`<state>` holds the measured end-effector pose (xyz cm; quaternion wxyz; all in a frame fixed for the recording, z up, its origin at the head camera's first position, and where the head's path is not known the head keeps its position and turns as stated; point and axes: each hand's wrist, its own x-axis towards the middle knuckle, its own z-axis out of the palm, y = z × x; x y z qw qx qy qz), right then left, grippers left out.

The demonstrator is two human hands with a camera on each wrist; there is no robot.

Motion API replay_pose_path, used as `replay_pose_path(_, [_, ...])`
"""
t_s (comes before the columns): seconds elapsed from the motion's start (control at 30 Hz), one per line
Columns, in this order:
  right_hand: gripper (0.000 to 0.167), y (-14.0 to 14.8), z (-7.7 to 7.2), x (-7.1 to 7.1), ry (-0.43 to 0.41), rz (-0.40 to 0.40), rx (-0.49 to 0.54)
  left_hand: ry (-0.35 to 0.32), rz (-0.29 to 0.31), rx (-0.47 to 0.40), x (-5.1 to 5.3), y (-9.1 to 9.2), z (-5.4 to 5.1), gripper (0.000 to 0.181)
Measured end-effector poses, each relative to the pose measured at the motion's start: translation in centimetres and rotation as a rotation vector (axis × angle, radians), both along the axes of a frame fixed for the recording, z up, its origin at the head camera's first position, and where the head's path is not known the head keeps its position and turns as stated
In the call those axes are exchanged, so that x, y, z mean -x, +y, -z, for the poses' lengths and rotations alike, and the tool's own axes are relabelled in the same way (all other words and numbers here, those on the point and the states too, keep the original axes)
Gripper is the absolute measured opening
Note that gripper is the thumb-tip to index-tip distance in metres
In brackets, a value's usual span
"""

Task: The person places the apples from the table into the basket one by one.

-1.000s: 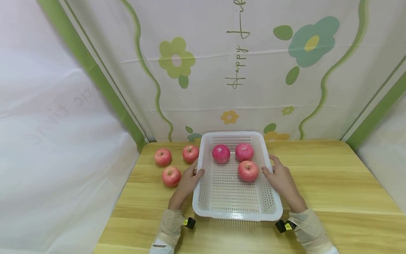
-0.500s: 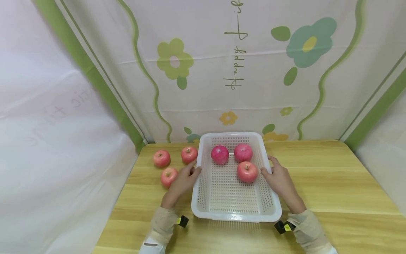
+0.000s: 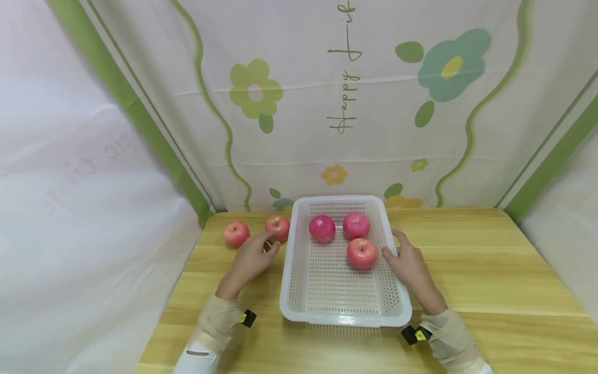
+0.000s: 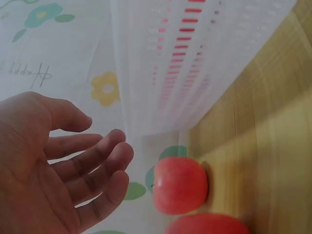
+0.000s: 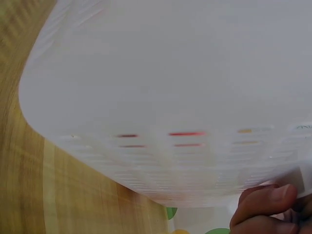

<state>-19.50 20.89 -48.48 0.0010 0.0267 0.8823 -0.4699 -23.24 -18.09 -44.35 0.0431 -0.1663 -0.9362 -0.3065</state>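
A white plastic basket [image 3: 343, 319] with perforated walls sits on the table. In it lie a dark pink fruit [image 3: 322, 228], a lighter pink fruit [image 3: 356, 225] and a red apple [image 3: 362, 253]. My right hand [image 3: 411, 267] grips the basket's right rim; in the right wrist view its curled fingers [image 5: 265, 207] show under that rim. My left hand [image 3: 250, 261] is off the basket, fingers loosely bent and holding nothing, as the left wrist view shows. Nearby are one apple [image 3: 236, 234] and another apple [image 3: 277, 228] close to the basket. A third is hidden beneath the left hand.
The wooden table [image 3: 481, 275] extends to both sides of the basket. A white curtain [image 3: 299, 130] printed with flowers hangs along the table's back edge, and another white curtain [image 3: 93, 208] hangs at the left.
My left hand has let go of the basket's left rim and moved left, over the front apple of the three. My right hand keeps its hold, and the basket stays in place.
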Motion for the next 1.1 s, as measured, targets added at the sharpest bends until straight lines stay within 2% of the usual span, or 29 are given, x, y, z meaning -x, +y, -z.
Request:
replay_pose_path(0.13, [0.069,-0.1,0.1,0.0,0.010,0.005,-0.006,0.032,0.012,0.052,0.2,-1.3,-0.7,0.038])
replay_pose_path(0.27, [0.070,-0.1,-0.1,0.0,0.010,0.001,-0.006,0.044,0.018,0.156,0.4,-2.8,-1.6,0.044])
replay_pose_path(0.37, [0.070,-0.1,0.0,0.0,0.004,0.000,-0.004,0.039,0.025,0.238,0.6,-4.1,-2.0,0.050])
replay_pose_path(0.53, [0.069,-0.1,0.2,0.1,0.005,0.005,-0.009,-0.006,0.056,0.304,0.8,-6.2,-2.0,0.060])
replay_pose_path(0.7, [0.069,-0.1,0.2,0.2,0.010,0.004,-0.005,-0.025,0.087,0.337,0.9,-7.4,-1.3,0.067])
replay_pose_path(0.83, [0.069,-0.1,0.2,0.2,0.003,0.008,0.002,-0.071,0.092,0.338,1.1,-7.8,-0.4,0.072])
replay_pose_path(1.1, [0.070,-0.1,0.3,0.1,-0.006,0.015,0.001,-0.149,0.106,0.296,1.4,-8.4,1.7,0.078])
